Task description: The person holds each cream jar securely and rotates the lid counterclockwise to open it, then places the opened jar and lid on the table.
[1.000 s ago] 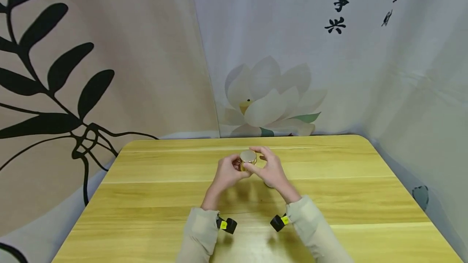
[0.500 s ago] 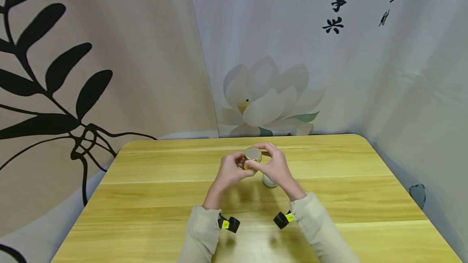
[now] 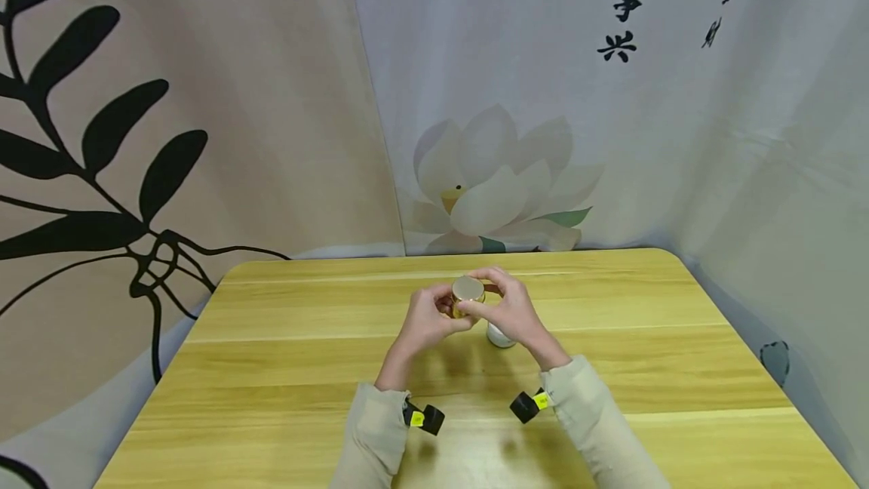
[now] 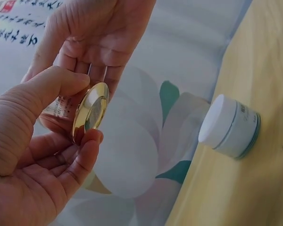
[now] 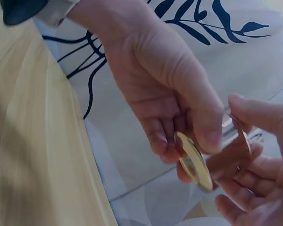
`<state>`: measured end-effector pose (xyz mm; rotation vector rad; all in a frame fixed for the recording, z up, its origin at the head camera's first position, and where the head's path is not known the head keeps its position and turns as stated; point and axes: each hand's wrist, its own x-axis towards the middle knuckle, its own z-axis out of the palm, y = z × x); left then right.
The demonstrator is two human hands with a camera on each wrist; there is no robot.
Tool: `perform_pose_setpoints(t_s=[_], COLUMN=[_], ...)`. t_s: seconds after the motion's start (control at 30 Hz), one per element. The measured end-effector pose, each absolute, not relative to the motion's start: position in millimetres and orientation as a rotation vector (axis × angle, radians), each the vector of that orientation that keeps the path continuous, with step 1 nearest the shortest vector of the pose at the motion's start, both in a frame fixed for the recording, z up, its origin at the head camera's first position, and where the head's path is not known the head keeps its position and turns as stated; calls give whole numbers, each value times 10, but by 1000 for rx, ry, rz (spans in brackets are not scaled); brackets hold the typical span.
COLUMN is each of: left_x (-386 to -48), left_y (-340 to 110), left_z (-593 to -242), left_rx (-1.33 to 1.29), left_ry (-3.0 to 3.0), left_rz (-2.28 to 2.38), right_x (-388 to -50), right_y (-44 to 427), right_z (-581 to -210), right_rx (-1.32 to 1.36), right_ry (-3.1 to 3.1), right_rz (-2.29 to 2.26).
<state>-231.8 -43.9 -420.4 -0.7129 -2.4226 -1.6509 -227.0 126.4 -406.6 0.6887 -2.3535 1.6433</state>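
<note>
white jar (image 4: 233,127) | upright on wooden table (image 3: 271,368) | cloth backdrop (image 3: 292,96) | lotus print (image 3: 498,195) | black leaf print (image 3: 112,123) | black characters (image 3: 628,2)

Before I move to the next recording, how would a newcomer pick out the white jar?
Start from the wooden table and look just below the right hand in the head view. The white jar sits there, upright and partly covered by that hand. Unlike the gold-rimmed container held between that hand and the left hand, it touches no fingers.

gold container (image 3: 468,290) — partly hidden
</note>
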Motion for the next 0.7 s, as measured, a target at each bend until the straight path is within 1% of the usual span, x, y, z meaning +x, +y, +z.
perform_pose_setpoints(t_s=[0.17, 0.47, 0.7], left_x=[-2317, -2297, -2287], left_y=[-454, -448, -459], left_z=[-4224, -4204, -4217], left_rx=[-722, -704, -699], left_ry=[-2417, -2422, -2452], left_rz=[-1657, -1643, -1617], right_x=[-2237, -2029, -2068], right_y=[1286, 1199, 1286], right_z=[-4016, -3705, -3712], right_rx=[745, 604, 730], right_ry=[-2419, -2384, -2444], right_rz=[1634, 1592, 1622])
